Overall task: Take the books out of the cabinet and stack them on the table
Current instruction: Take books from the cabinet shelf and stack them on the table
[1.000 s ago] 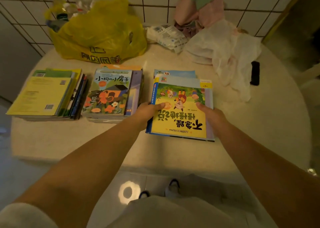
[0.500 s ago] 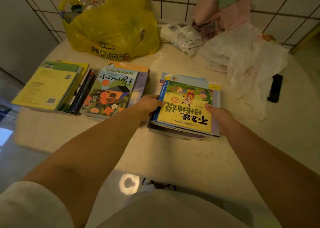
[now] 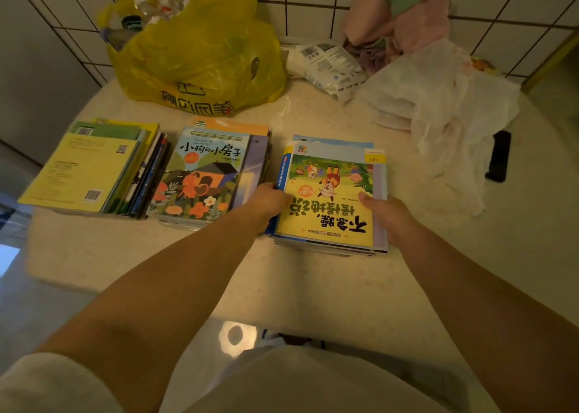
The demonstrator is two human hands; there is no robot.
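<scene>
Fingers (image 3: 365,197) of both hands gripped the book stack (image 3: 332,199) at its 9 and 3 o'clock edges on the bench (image 3: 313,287).

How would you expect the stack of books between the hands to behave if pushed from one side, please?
The stack of books would probably shear rather than slide whole: its thin books' edges already sit uneven. The glossy-looking covers likely slip easily. Both hands, left hand and right hand, bracketing it should steady it.

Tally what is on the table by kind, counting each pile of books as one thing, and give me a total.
Book stacks: 3, left, middle, and right, which both hands grip
Yellow plastic bag: 1
White printed packet: 1
White cloth or plastic heap: 1
Black object: 1
Total: 7
</scene>
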